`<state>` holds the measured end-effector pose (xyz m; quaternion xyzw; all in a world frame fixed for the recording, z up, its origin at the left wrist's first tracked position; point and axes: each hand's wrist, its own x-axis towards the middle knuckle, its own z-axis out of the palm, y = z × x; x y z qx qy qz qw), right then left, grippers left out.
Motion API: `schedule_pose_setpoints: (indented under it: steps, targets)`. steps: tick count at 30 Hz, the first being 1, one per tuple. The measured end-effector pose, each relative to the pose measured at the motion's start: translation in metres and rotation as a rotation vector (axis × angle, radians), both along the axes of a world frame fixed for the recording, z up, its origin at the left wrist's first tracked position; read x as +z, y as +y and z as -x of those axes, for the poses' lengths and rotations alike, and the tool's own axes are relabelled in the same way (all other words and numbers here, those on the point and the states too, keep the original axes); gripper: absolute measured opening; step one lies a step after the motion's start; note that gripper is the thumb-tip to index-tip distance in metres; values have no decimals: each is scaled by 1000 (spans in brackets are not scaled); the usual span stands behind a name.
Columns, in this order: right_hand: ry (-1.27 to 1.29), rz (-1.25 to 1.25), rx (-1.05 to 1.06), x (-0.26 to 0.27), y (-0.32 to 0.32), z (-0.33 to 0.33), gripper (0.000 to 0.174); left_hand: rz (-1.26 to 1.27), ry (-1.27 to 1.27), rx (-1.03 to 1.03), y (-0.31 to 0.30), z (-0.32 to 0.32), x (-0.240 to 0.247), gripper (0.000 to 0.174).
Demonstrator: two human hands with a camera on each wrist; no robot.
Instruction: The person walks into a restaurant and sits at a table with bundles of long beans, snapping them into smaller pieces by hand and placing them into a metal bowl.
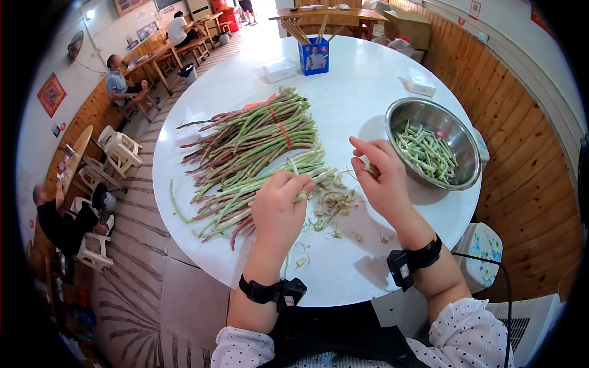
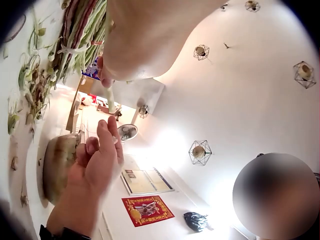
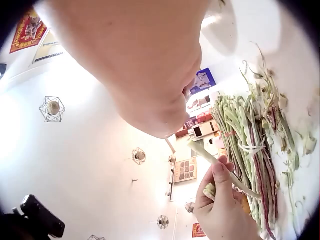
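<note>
My left hand (image 1: 277,205) pinches a pale green long bean (image 3: 202,151) between thumb and finger, its end sticking up. A cut-looking bit of bean (image 3: 210,191) shows in the same palm. To the right, my right hand (image 1: 388,184) has its index finger stretched out and holds short bean pieces (image 1: 372,170) against its curled fingers. The two hands are apart, above the near part of the table. Beyond the left hand lies a big heap of green and purplish long beans (image 1: 245,147), partly bound with orange bands. Trimmed ends and strings (image 1: 334,205) are scattered between the hands.
A steel bowl (image 1: 472,162) with short bean pieces (image 1: 426,150) stands at the right. Farther back are a blue chopstick box (image 1: 315,58) and two white tissue packs (image 1: 280,70). The round white table (image 1: 202,245) has its edge close to my body. People sit at the left wall.
</note>
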<state>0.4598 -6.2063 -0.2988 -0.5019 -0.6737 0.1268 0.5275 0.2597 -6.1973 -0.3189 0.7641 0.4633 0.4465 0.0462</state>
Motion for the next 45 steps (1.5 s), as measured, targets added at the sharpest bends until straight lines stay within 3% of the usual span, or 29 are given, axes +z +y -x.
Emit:
schedule_pose_setpoints:
  steps: [1,6,13,17,22,23,25,27,29,32,35,37,39,42,45]
  targets:
    - [6,-84,9,-2,0,4,30,-12,12,-5,0,-1,-1,11]
    - [-533,-308,74,7,-10,19,25,-100,56,-42,-5,-5,1,18]
    - [-175,23,236,7,-14,18,20,-178,-161,-132,-6,-5,1,19]
    - [-51,1,248,-15,-14,26,18,-101,-395,-185,-3,-4,-2,16]
    - [92,107,196,-18,-18,33,15,-73,-337,-191,-7,-5,3,17]
    - [242,149,173,-10,-22,35,17,-67,-288,-169,-9,-5,4,17]
    - [364,22,154,-4,-13,17,22,-95,-266,-140,-7,-2,3,18]
    - [327,-189,-98,7,-3,-8,22,-108,-265,-124,-6,-1,3,19]
    - [124,-337,-311,17,9,-44,19,-106,-288,-121,-6,-1,4,19]
    - [-609,-525,-956,26,11,-65,22,-37,-349,-157,-7,-1,6,16]
    - [-15,-329,-270,19,8,-42,29,61,-491,-248,-11,0,14,16]
    - [47,-161,23,17,-12,-3,36,207,-600,-329,-12,4,17,20]
    - [1,-231,218,14,-21,25,37,326,-732,-406,-10,8,17,21]
    - [3,-195,309,14,-30,36,35,370,-753,-500,-10,9,15,21]
    - [-55,-267,273,11,-29,35,31,400,-761,-585,-9,5,11,19]
